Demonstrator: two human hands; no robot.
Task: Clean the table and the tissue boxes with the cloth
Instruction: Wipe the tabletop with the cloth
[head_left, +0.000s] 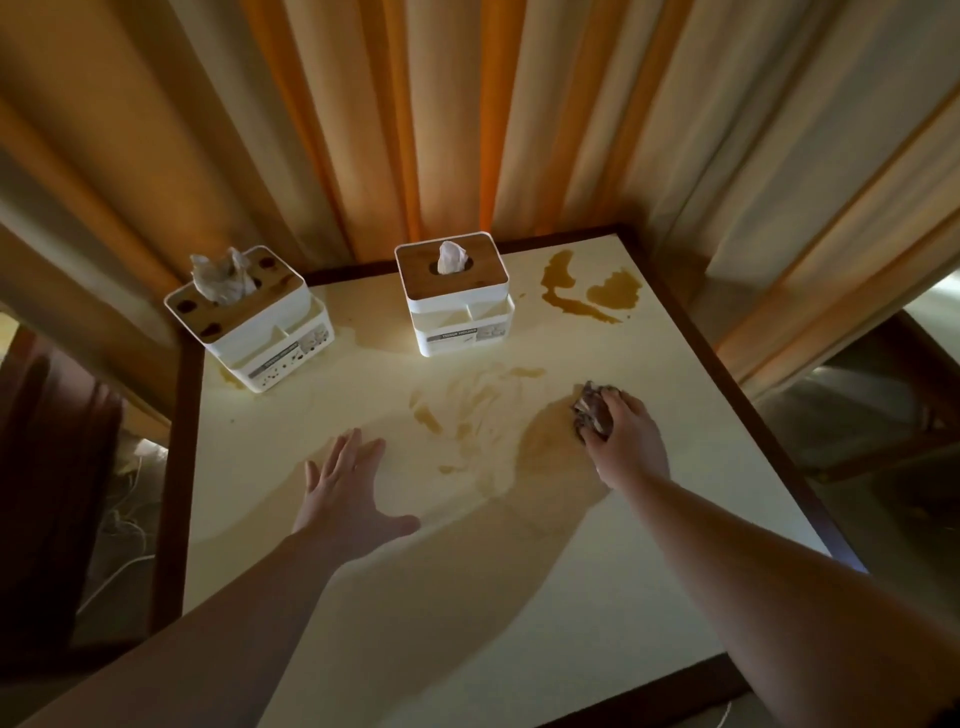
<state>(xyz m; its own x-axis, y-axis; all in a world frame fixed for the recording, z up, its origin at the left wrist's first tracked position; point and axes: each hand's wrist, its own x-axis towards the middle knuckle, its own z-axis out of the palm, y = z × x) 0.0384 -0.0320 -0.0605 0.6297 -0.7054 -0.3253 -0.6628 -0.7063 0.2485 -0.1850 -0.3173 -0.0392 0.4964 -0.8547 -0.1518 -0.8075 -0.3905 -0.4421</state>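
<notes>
The left hand (347, 492) lies flat on the cream counter (597, 613), fingers spread, its grip wide and holding nothing. To the right and a little farther out, the right hand (626, 435) has its grip curled round a crumpled dark cloth (591, 408), pressing it onto a brown smear. Beyond, more brown smears (467, 410) streak the middle. At the far edge stand two tissue boxes: the left one (254, 322) spotted with stains, the right one (457, 301) beside a brown spill (592, 291). Curtains (415, 130) hang behind.
</notes>
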